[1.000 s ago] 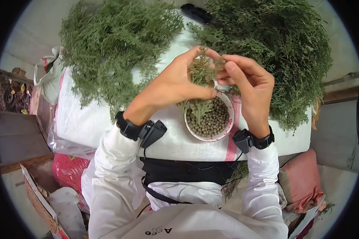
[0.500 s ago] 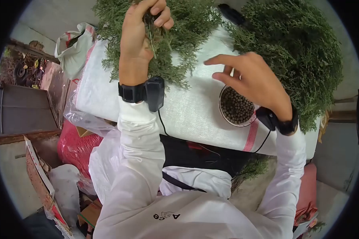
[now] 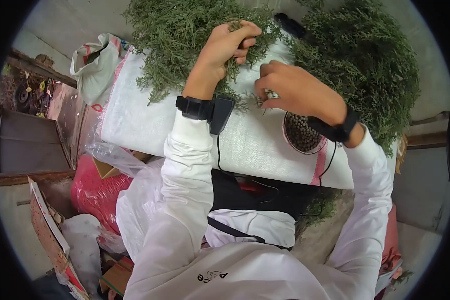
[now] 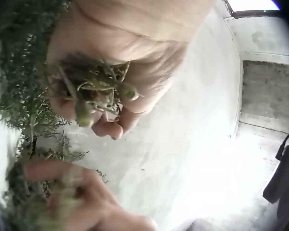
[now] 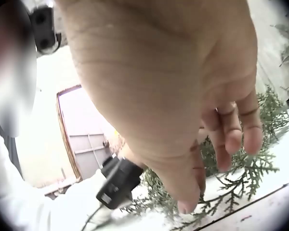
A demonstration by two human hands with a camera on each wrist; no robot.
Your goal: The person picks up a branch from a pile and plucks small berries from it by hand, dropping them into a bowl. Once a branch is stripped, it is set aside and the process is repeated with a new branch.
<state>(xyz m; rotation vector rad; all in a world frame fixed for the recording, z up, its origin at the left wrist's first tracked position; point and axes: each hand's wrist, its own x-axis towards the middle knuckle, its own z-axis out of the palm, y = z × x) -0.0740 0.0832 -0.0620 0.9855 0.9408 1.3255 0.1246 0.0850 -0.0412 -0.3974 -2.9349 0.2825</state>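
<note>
My left hand (image 3: 225, 50) is curled round a bunch of green stems at the near edge of the left foliage pile (image 3: 180, 35). In the left wrist view, cut stem ends (image 4: 94, 91) and a few roundish pods stick out of that fist. My right hand (image 3: 302, 92) is just to the right, palm down, its thumb and index finger pinching a small sprig (image 3: 271, 93); flat green fronds (image 5: 236, 183) spread below its fingertips in the right wrist view. Below the right wrist stands a bowl of small round brownish cones (image 3: 302, 134), partly covered by the wrist camera.
A larger foliage pile (image 3: 360, 60) lies at the right on the white woven sack surface (image 3: 255, 140). A black object (image 3: 290, 25) lies between the piles. An open white sack (image 3: 97, 67) stands at the left, red plastic-wrapped bundle (image 3: 95, 190) below it. Cables hang from both wrists.
Both hands were together over the bowl with a sprig; they then parted, the left over the left pile. Since then the left hand has come right, and the right hand's fingers have closed on a sprig.
</note>
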